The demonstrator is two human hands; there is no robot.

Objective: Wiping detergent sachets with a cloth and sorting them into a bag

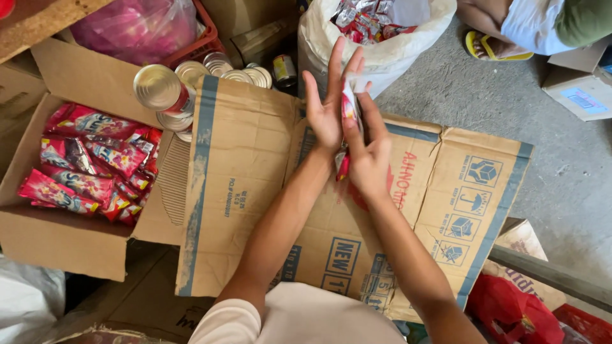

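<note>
My left hand (326,105) and my right hand (368,150) are pressed together above a flattened cardboard sheet (255,191), with a small stack of red and white sachets (349,108) held upright between the palms. The left fingers are stretched out flat against the stack; the right fingers curl around its other side. A red end of a sachet pokes out below the hands. Just beyond the hands stands a white sack (382,54) full of the same kind of sachets.
An open cardboard box (57,236) at the left holds several red sachets (89,162). Several tin cans (185,83) stand behind the cardboard sheet. A red crate with a pink bag (137,25) sits at the back. Another person's sandalled foot (491,44) is at the top right.
</note>
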